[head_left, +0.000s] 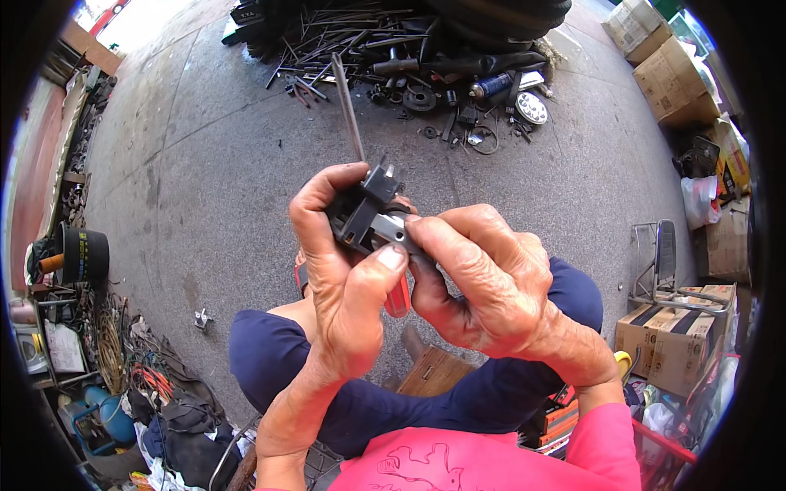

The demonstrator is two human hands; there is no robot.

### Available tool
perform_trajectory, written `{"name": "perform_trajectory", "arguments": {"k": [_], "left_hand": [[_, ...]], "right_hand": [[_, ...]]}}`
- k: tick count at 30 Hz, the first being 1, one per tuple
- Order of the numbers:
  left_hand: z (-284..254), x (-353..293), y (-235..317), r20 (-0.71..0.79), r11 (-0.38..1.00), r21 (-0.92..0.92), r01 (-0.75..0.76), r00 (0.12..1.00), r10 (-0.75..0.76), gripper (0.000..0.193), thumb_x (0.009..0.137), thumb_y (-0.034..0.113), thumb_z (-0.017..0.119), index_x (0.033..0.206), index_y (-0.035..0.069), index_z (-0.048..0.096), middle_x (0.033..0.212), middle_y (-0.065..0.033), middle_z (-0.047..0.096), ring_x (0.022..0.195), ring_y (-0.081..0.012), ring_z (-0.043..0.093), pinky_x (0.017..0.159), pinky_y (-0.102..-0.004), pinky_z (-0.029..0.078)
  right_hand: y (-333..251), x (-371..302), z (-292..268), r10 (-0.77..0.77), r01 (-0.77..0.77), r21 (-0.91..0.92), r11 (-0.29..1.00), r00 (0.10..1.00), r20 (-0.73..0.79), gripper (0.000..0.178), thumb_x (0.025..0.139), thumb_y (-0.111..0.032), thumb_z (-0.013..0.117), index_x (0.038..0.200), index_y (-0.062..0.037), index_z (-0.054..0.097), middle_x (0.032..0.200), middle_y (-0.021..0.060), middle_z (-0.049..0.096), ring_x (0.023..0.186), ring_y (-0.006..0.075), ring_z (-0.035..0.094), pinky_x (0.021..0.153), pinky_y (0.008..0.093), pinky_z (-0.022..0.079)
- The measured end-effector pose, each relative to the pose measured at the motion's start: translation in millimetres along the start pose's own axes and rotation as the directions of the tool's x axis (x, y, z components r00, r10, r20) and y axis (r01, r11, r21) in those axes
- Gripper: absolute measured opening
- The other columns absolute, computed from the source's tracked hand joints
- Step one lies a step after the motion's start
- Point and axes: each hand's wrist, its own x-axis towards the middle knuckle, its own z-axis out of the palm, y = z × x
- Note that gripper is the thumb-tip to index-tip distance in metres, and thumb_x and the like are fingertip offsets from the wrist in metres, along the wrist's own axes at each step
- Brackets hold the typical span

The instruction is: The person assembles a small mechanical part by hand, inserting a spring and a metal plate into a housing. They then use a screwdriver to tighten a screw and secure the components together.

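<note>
In the middle, my left hand (336, 262) is closed around a black mechanical part (360, 217) with a silver metal piece (390, 229) on its near side. The left thumb presses on the lower edge of this piece. My right hand (483, 278) pinches the part's right side, thumb and forefinger at the silver piece. Behind the part runs a screwdriver: its long metal shaft (348, 106) points away from me, and its red handle (398, 299) shows between my hands. Which fingers grip the screwdriver is hidden.
Beyond my hands, a heap of metal rods (352, 41) and greasy parts lies on the grey floor (205, 164). Cardboard boxes (675, 82) are stacked at right, near a folding metal chair (659, 262). Cables, bags and a black bucket (86, 255) crowd the left. A wooden block (434, 370) is between my legs.
</note>
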Motion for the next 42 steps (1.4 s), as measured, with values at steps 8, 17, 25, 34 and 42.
{"name": "perform_trajectory", "arguments": {"k": [8, 17, 25, 34, 42], "left_hand": [[-5, 1, 4, 0.06, 0.98, -0.128, 0.149, 0.988, -0.143, 0.051, 0.083, 0.007, 0.044, 0.131, 0.006, 0.027, 0.101, -0.0072, 0.051, 0.088, -0.0117, 0.05, 0.081, -0.028, 0.043], [-6, -1, 7, 0.032, 0.986, -0.135, 0.099, 0.995, -0.096, 0.051, 0.083, 0.006, 0.048, 0.131, 0.006, 0.029, 0.102, -0.0069, 0.05, 0.088, -0.0103, 0.049, 0.081, -0.0253, 0.043], [-6, 0, 3, 0.021, 0.982, -0.139, 0.127, 0.992, -0.126, 0.051, 0.083, 0.009, 0.052, 0.129, 0.003, 0.029, 0.103, -0.0079, 0.05, 0.089, -0.0109, 0.05, 0.082, -0.0259, 0.044], [7, -6, 10, -0.087, 0.998, -0.067, 0.009, 0.996, -0.015, 0.059, 0.073, 0.012, 0.052, 0.127, 0.003, 0.029, 0.101, -0.0172, 0.054, 0.093, -0.022, 0.055, 0.078, -0.0328, 0.047], [-5, -10, 4, -0.111, 0.993, -0.02, -0.112, 0.988, 0.109, 0.064, 0.069, 0.018, 0.055, 0.127, 0.006, 0.029, 0.097, -0.0178, 0.055, 0.09, -0.025, 0.054, 0.072, -0.0336, 0.046]], "right_hand": [[8, 2, -6, -0.042, 0.049, -0.038, 0.998, 0.988, 0.149, 0.042, 0.072, -0.007, 0.066, 0.11, 0.0069, 0.055, 0.085, 0.012, 0.053, 0.052, 0.0227, 0.059, 0.042, 0.0317, 0.047], [5, 6, -3, -0.014, 0.007, 0.044, 0.999, 0.987, 0.158, 0.041, 0.073, -0.007, 0.067, 0.111, 0.0028, 0.054, 0.086, 0.0114, 0.054, 0.054, 0.0245, 0.059, 0.043, 0.0329, 0.048], [11, 5, -5, 0.085, -0.11, 0.182, 0.977, 0.987, 0.138, 0.033, 0.076, -0.012, 0.071, 0.106, -0.0005, 0.063, 0.081, 0.0121, 0.061, 0.059, 0.0232, 0.061, 0.048, 0.0301, 0.046], [62, 6, -38, 0.739, -0.356, 0.86, -0.365, 0.451, 0.5, 0.023, 0.082, 0.001, 0.05, 0.104, 0.0067, 0.055, 0.08, 0.0072, 0.059, 0.073, 0.0153, 0.058, 0.07, 0.0279, 0.048], [52, -27, -9, 0.717, -0.447, 0.753, -0.483, 0.291, 0.633, 0.037, 0.075, 0.017, 0.036, 0.111, 0.0133, 0.045, 0.111, 0.0227, 0.052, 0.11, 0.0304, 0.053, 0.099, 0.04, 0.045]]}}
